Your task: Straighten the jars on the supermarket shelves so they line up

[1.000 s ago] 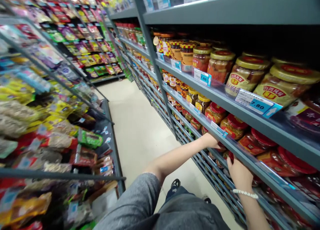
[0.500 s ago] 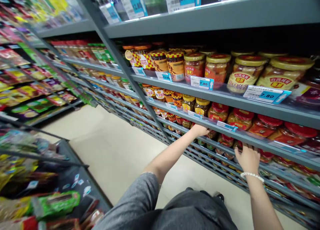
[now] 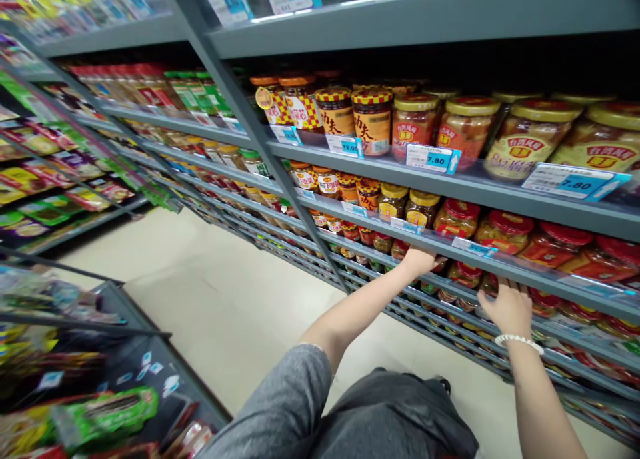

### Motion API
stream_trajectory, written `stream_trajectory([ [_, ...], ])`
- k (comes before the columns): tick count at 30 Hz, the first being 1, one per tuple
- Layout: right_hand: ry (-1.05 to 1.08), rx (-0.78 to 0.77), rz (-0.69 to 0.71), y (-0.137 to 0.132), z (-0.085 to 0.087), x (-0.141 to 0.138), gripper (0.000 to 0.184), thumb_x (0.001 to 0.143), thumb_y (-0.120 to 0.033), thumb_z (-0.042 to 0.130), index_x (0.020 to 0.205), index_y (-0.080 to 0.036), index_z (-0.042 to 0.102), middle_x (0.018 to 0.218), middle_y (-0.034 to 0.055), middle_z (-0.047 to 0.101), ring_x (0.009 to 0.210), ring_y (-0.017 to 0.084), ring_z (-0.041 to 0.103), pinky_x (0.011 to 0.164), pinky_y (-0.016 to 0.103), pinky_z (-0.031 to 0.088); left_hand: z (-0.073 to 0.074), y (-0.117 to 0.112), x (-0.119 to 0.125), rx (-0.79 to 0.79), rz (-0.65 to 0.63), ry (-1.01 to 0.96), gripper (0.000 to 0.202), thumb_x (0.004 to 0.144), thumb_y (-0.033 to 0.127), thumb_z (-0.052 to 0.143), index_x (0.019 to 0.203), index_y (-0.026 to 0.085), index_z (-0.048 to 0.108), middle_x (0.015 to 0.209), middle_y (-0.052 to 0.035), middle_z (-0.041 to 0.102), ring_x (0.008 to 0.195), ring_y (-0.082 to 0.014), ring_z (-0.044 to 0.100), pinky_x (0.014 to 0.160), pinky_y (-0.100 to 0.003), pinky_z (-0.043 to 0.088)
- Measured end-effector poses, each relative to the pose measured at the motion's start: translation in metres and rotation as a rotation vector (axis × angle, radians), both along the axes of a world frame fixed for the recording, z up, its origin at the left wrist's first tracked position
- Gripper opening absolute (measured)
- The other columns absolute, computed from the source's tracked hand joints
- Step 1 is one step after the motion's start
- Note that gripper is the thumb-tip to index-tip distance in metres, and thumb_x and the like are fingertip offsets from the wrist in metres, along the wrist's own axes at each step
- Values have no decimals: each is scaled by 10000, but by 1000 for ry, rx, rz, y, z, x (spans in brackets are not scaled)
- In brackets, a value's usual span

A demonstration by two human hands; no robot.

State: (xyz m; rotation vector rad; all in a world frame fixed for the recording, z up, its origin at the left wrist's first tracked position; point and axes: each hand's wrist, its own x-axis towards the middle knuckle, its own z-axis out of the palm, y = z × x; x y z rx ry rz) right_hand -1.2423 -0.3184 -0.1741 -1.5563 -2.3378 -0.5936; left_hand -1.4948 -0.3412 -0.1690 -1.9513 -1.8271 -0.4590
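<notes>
My left hand (image 3: 421,262) reaches under the edge of a grey shelf (image 3: 510,267), among small jars on the level below. Its fingers are mostly hidden by the shelf and jars, so I cannot tell what it grips. To the right, my right hand (image 3: 511,310), with a white coiled band on its wrist, reaches into the same lower level. Its thumb is spread from the fingers, whose tips pass under the shelf edge near red-lidded jars (image 3: 465,273). Directly above the hands stand more red-lidded jars (image 3: 457,218) and yellow-lidded jars (image 3: 423,208).
Above, a shelf holds gold-lidded jars (image 3: 534,139) and jars with checkered lids (image 3: 373,120), with price tags (image 3: 433,158) along its edge. A slanted upright (image 3: 250,122) divides the shelving. At left, a low display (image 3: 165,352) bears packets (image 3: 107,412) beside pale floor (image 3: 215,292).
My view has shifted, so the shelves and jars appear slightly closer and moved to the right. Both hands stay at about the same spots on the lower shelf level.
</notes>
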Motion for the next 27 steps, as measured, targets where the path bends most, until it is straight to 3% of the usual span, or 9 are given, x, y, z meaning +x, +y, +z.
stream_trajectory([
  [5, 12, 76, 34, 2, -4, 0, 526, 814, -493, 524, 1193, -129, 501, 999, 101, 563, 919, 303, 502, 762, 360, 370, 4, -8, 6, -67, -58, 31, 578, 951, 529, 354, 1280, 92, 541, 1288, -154, 505, 1207, -281, 447, 1057, -422, 327],
  [10, 37, 81, 85, -1, -4, 1, 561, 808, -464, 545, 1243, -117, 473, 1074, 109, 550, 1004, 313, 472, 797, 364, 375, -3, -16, 0, -25, -56, 2, 635, 952, 589, 296, 1259, 94, 548, 1294, -151, 501, 1212, -270, 438, 1057, -421, 319],
  [13, 33, 73, 95, 1, -5, 4, 542, 820, -454, 538, 1245, -121, 486, 1101, 112, 551, 1013, 316, 478, 802, 365, 379, -7, -30, -23, 78, -57, -12, 568, 967, 560, 282, 1199, 133, 577, 1212, -116, 556, 1176, -258, 463, 1039, -404, 323],
  [16, -7, 70, 123, 9, -7, 15, 564, 838, -501, 515, 1256, -123, 507, 1068, 106, 574, 985, 319, 494, 791, 375, 388, -9, -47, -57, 139, 33, -35, 488, 996, 458, 257, 1174, 144, 586, 1177, -108, 565, 1145, -249, 473, 1017, -396, 326],
  [20, 28, 162, 273, 12, -1, 24, 666, 882, -660, 386, 1220, -107, 539, 951, 117, 588, 932, 304, 524, 819, 369, 392, -10, -62, -91, 56, 59, -28, 435, 999, 413, 283, 1100, 158, 621, 1091, -82, 591, 1116, -237, 487, 1000, -378, 330],
  [24, 29, 216, 381, -2, 18, -9, 576, 942, -599, 339, 1180, -113, 537, 905, 112, 587, 911, 279, 558, 840, 355, 386, -12, -62, -95, -9, 28, 3, 441, 989, 440, 309, 1090, 134, 610, 1030, -83, 605, 1030, -236, 528, 868, -352, 406],
  [27, -64, 90, 383, -8, 28, -52, 546, 939, -614, 332, 1058, -135, 566, 838, 102, 592, 823, 275, 580, 680, 351, 403, -8, -56, -91, -9, 51, -7, 473, 939, 507, 419, 1174, 131, 584, 1162, -105, 577, 1146, -263, 488, 981, -374, 370],
])
